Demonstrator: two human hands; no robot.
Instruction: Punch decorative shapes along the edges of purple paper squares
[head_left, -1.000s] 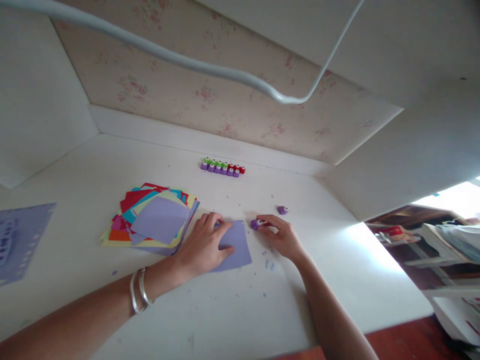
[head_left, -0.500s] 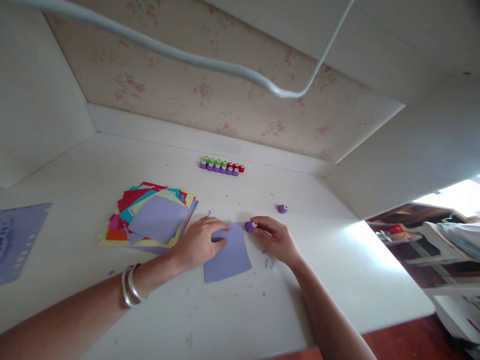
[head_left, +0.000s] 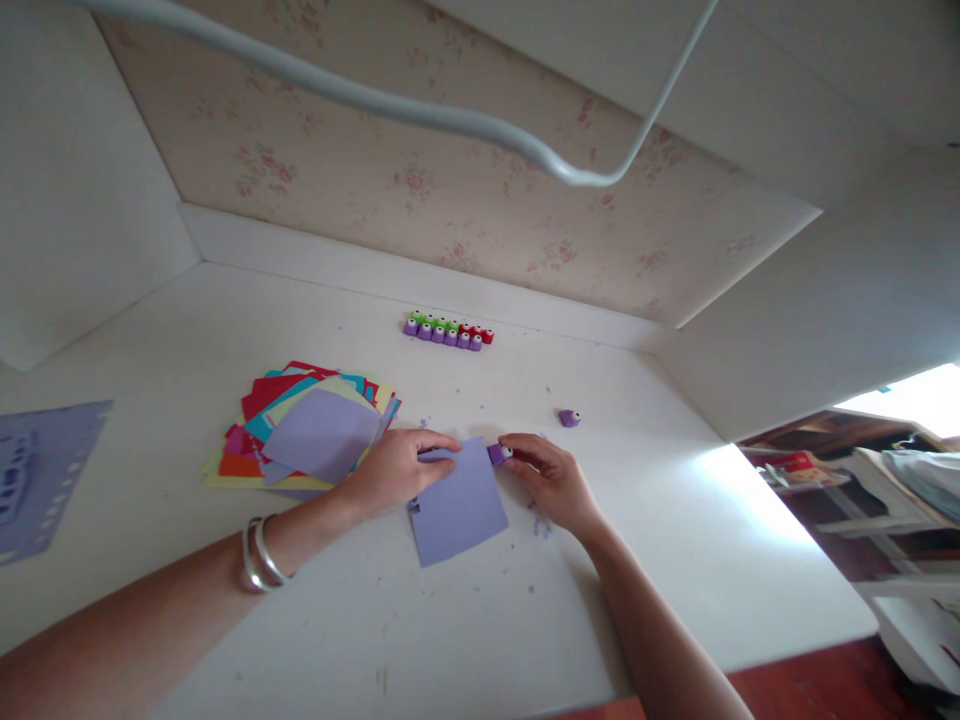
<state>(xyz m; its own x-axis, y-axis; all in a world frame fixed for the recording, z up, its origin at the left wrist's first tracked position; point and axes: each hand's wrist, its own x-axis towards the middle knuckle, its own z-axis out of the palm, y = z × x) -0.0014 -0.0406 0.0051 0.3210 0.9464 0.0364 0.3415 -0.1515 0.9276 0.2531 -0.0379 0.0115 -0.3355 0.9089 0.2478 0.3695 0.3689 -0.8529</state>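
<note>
My left hand (head_left: 409, 467) grips a light purple sheet of paper (head_left: 465, 510) at its upper left, thumb and fingers closed on it. A small dark mark shows at the sheet's left edge, below my thumb. Between my right thumb and fingers is a small purple craft punch (head_left: 498, 455) with a white button. It sits at the sheet's upper right edge; whether the paper is in its slot I cannot tell. My right hand (head_left: 551, 480) is closed around the punch. Tiny purple paper bits (head_left: 538, 522) lie beside that hand.
A fanned pile of coloured paper (head_left: 322, 435) lies beyond my left forearm. Another purple sheet (head_left: 79, 475) with punched edges is at far left. Rows of green, red and purple punches (head_left: 446, 333) stand at the back. One purple punch (head_left: 570, 418) lies on its side at right.
The purple sheet has turned slightly, and its lower right corner has swung up and right. The dark mark at its left edge now shows. Both hands keep their holds.
</note>
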